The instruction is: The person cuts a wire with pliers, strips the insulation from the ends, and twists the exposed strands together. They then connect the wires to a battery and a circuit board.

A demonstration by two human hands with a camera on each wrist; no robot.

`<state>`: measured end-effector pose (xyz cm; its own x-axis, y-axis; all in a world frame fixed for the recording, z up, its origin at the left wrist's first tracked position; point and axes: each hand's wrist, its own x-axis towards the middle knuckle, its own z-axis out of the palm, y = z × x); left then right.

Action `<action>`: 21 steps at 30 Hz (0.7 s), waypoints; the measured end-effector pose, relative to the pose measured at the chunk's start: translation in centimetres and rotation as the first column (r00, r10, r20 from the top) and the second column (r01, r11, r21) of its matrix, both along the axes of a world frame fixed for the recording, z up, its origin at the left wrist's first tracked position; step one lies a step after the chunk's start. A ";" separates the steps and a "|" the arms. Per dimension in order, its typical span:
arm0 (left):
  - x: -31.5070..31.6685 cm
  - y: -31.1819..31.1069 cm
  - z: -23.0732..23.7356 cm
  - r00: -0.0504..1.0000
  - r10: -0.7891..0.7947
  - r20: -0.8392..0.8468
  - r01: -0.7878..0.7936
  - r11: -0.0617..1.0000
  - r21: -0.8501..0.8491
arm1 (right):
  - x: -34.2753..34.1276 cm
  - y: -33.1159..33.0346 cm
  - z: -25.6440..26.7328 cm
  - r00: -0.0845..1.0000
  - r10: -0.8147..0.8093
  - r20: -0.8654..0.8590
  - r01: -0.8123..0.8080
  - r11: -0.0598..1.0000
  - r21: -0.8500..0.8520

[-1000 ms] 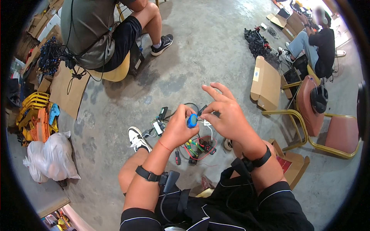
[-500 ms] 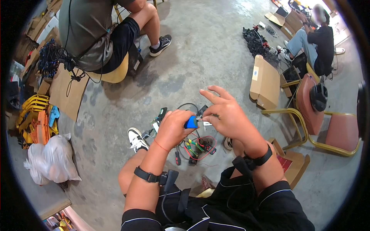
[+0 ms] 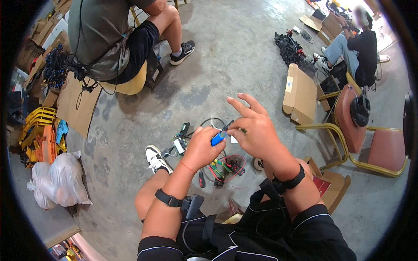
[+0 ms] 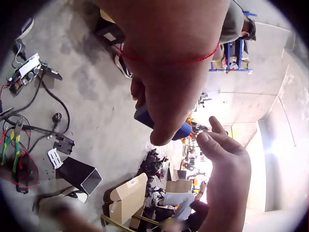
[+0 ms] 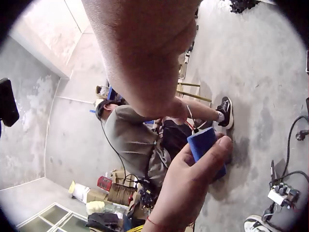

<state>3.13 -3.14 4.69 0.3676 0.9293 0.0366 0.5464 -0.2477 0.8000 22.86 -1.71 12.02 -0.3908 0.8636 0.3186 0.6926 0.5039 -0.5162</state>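
Observation:
A blue battery pack [image 3: 219, 138] with a flat end and thin wires [image 5: 189, 115] coming out of it is held up in front of the body. My left hand [image 3: 198, 147] grips the pack around its sides, the thumb lying along it in the right wrist view. Close to the wired end, my right hand [image 3: 257, 134] pinches a wire between thumb and forefinger, its other fingers spread. In the left wrist view the left hand hides much of the pack [image 4: 182, 131]. One white wire arches above the pack in the head view.
On the floor below lie a screwdriver [image 3: 201, 179], pliers with green-yellow handles [image 4: 17, 137], a circuit board [image 4: 28, 67], cables and a black rectangular tube [image 4: 77, 175]. A cardboard box [image 3: 300, 93] and chair [image 3: 352, 122] stand right; a seated person [image 3: 102, 39] is ahead left.
The left hand has turned the pack from end-on, through sideways, to a tilt with its wired end up and right. A white wire now shows above it. The right hand stays close.

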 end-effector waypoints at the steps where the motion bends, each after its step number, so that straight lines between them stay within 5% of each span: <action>1: 0.0 0.0 -0.1 1.000 0.000 0.016 -0.001 0.997 0.078 | 0.0 0.0 0.0 1.000 -0.006 -0.030 0.006 1.000 -0.013; 2: 0.0 0.0 0.0 1.000 0.000 0.016 -0.001 0.997 0.078 | -0.1 0.0 0.1 1.000 -0.006 -0.030 0.005 1.000 -0.012; 4: 0.2 0.1 1.7 0.998 0.062 0.030 -0.052 0.962 -0.268 | -0.1 0.1 0.0 0.995 -0.027 -0.094 0.022 0.998 -0.055; 10: 0.3 -0.2 -0.3 0.992 0.056 0.109 -0.080 0.970 0.229 | -0.1 0.2 -0.3 0.988 -0.099 -0.117 0.090 0.992 -0.085; 14: -0.1 0.0 -0.8 0.991 0.056 0.122 -0.084 0.968 0.235 | 0.2 0.2 -0.5 0.986 -0.128 -0.108 0.118 0.989 -0.089; 17: -0.5 0.2 0.0 0.998 0.056 0.031 -0.058 0.996 0.073 | 0.3 0.2 -0.2 0.989 -0.118 -0.089 0.110 0.990 -0.086; 21: -0.5 0.0 -0.7 0.981 0.135 0.139 -0.117 0.985 -0.130 | 0.4 0.0 -0.1 0.990 -0.083 -0.117 0.066 0.987 -0.144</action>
<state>2.65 -3.10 4.04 0.2461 0.9687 -0.0337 0.4419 -0.0812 0.8934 23.23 -1.71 11.93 -0.2891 0.9282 0.2343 0.6526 0.3702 -0.6611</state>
